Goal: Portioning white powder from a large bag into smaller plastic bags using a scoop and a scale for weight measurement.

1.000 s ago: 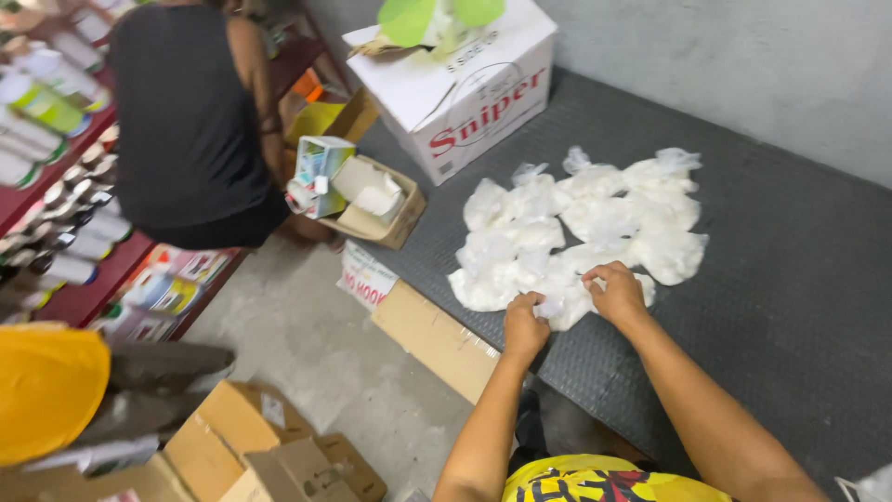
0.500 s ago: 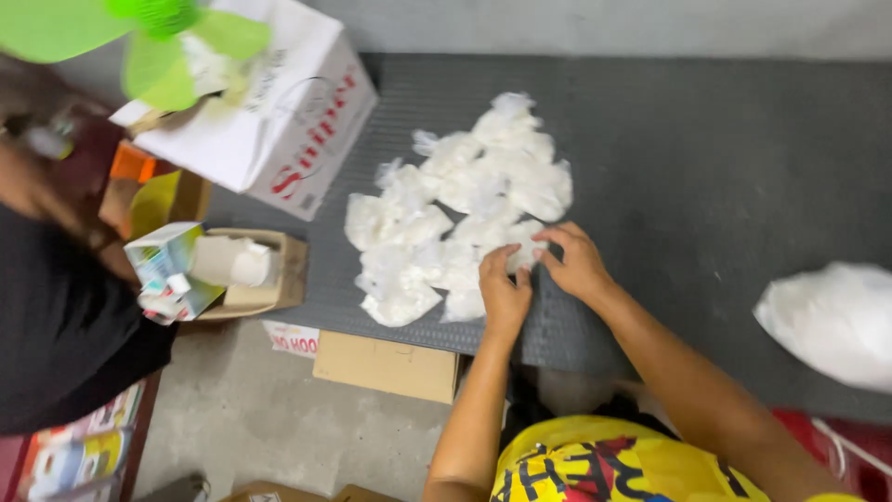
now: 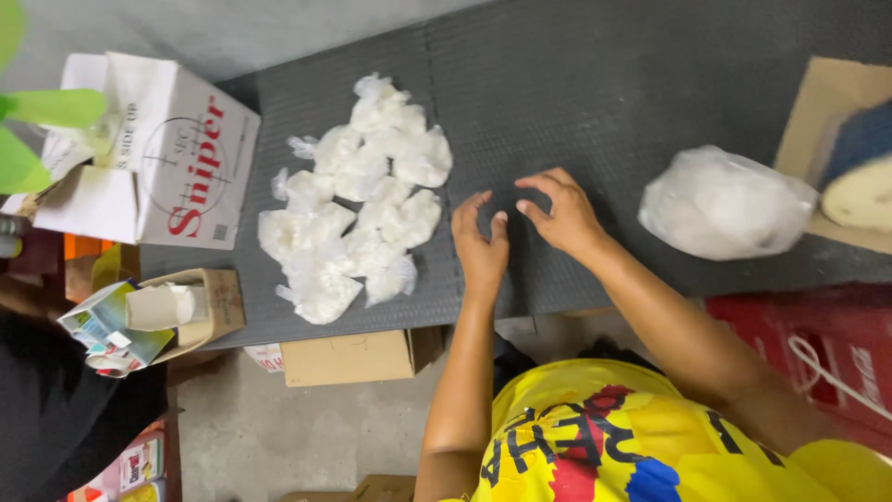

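Head view, looking down on a dark ribbed mat (image 3: 650,84) that serves as the work surface.

Packets (image 3: 358,200): a cluster of small tied white bags lying touching and partly overlapping, toward the mat's left part, reaching from mid-depth down to near its front edge. Grouped tight, apparently so they stay together as one lot, just beside the hands.

Big bag (image 3: 725,203): a larger clear bag of white material, near the mat's right edge, well apart from the cluster.

White box (image 3: 153,149) stands at the mat's left edge; cardboard (image 3: 827,121) lies at the right edge.

Left hand (image 3: 480,244): palm down on bare mat near the front edge, fingers loosely spread, holding nothing, just right of the nearest packet.

Right hand (image 3: 557,212): beside the left, fingers curled with tips on or just above the mat; empty as far as can be seen, though a very small item under the fingertips cannot be excluded.

Both forearms reach forward from the front edge and converge between cluster and big bag.
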